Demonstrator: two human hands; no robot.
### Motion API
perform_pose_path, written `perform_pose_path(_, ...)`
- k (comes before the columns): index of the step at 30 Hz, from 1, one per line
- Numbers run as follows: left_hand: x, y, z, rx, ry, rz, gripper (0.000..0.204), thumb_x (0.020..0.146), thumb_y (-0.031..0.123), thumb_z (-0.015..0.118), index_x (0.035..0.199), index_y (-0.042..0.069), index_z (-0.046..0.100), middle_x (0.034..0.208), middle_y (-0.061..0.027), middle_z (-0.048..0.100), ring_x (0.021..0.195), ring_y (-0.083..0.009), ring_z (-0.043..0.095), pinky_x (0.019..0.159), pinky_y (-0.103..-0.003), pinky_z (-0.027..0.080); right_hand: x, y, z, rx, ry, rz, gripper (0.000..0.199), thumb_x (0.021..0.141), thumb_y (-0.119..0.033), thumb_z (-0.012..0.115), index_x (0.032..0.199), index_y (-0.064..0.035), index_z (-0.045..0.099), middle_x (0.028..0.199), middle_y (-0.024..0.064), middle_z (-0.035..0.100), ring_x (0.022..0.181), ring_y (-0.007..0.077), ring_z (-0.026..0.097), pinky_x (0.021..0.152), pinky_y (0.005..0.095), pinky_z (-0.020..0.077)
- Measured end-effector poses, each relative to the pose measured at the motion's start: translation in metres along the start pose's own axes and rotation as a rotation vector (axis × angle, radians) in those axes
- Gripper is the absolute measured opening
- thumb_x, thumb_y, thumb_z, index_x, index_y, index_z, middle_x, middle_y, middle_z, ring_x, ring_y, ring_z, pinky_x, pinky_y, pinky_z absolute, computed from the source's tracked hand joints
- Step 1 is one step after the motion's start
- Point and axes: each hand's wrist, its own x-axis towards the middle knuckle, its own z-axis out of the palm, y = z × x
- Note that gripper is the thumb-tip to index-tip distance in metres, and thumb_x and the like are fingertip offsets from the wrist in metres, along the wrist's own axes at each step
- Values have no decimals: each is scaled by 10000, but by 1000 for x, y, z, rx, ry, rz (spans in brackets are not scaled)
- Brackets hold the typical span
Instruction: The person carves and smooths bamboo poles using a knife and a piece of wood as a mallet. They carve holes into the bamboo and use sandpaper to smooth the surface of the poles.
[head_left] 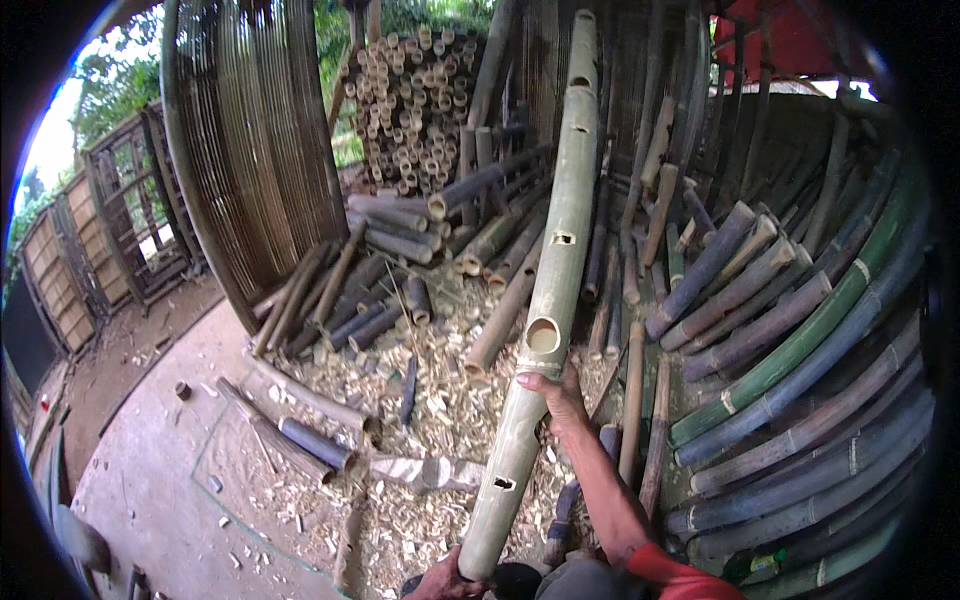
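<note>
A long pale-green bamboo pole [560, 235] stands tilted in front of me, its top leaning away and to the right. Several holes are cut along its face: a large round one just above my right hand, smaller squarish ones higher up and one lower down. My right hand [562, 402] is wrapped round the pole's right side below the round hole, thumb across the front. At the bottom end, my left hand [447, 578] grips the pole from the left; some of its fingers are hidden behind the bamboo and by the frame's lower edge.
Wood chips [400, 530] cover the ground. Cut bamboo lengths [725, 275] lean and lie at the right, with long curved-looking poles [800, 435] stacked nearer. Behind stand a bundled stack of bamboo tubes [410, 105] and a slatted bamboo screen [250, 130]. A dark tube [315, 443] lies at left.
</note>
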Motion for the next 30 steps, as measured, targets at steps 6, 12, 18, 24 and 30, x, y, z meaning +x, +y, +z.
perform_pose_path(6,22,121,-109,137,261,135,1165,748,380,929,1558,-57,214,1472,-263,438,1314,-330,513,1140,-423,440,-14,-87,32,-143,-87,-354,718,651,-276,858,1249,-30,545,1084,69,638,990,195,632,909,356,521)
perform_pose_path(12,-65,361,-225,98,722,606,481,914,156,730,1330,12,538,1117,-127,637,1000,-197,641,832,-316,547,-38,-131,57,-206,-204,-517,817,658,-300,884,1299,15,486,1171,131,600,1050,231,625,937,375,530)
perform_pose_path(18,-105,538,-236,191,834,745,570,938,425,710,1339,48,563,1178,-113,650,1071,-205,634,857,-401,539,-68,-158,69,-251,-303,-572,844,677,-316,889,1323,17,461,1183,125,593,1098,223,612,980,376,511)
perform_pose_path(24,-114,610,-222,249,837,741,664,943,530,675,1370,40,542,1254,-136,627,1173,-233,608,937,-421,522,-97,-155,99,-109,-511,-492,858,682,-228,902,1355,10,425,1229,124,572,1141,223,595,1022,366,486)
perform_pose_path(30,-94,641,-213,164,752,809,1002,832,686,712,1461,-40,426,1371,-230,524,1282,-343,523,1037,-490,466,-119,-145,99,-153,-576,-473,887,676,-210,905,1384,10,418,1239,133,584,1148,235,602,1030,374,482)
